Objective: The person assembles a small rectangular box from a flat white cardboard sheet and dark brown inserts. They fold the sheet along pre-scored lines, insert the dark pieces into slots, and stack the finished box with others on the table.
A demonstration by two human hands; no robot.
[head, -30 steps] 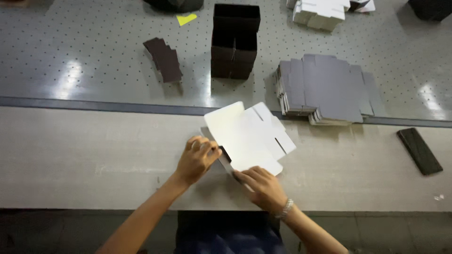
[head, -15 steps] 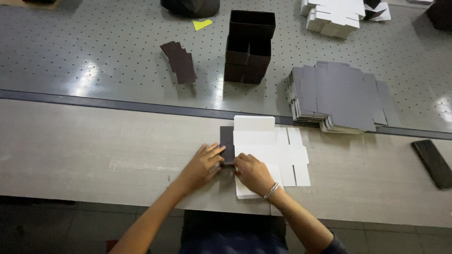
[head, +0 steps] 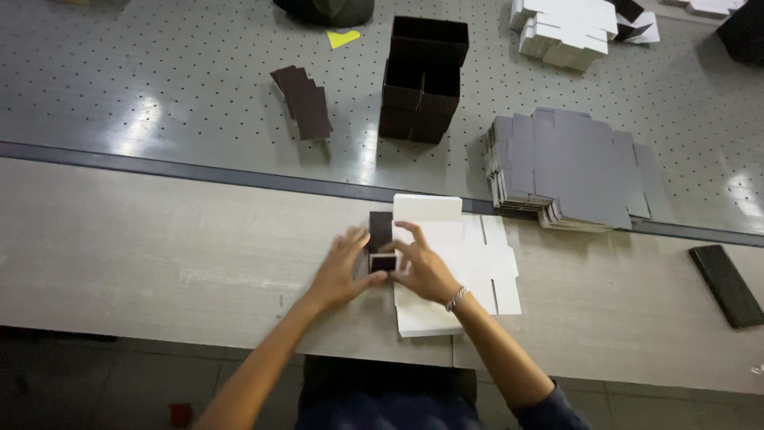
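A flat die-cut cardboard box blank (head: 469, 255), white side up, lies on the pale wooden table. Its left flap (head: 381, 237) is folded up and shows a dark inner face. My left hand (head: 341, 271) presses that flap from the left, fingers spread against it. From the right, my right hand (head: 422, 267) rests on the blank and pinches the same flap, with a bracelet on its wrist. Both hands grip the fold between them.
A stack of flat grey blanks (head: 569, 169) lies behind on the perforated grey table. Assembled dark open boxes (head: 422, 80) stand at the back centre, dark card strips (head: 304, 102) to their left, white boxes (head: 561, 32) far right. A dark strip (head: 726, 285) lies at the right.
The blank went from tilted in the air to flat on the table. Both hands moved to its left edge and folded the dark flap upward.
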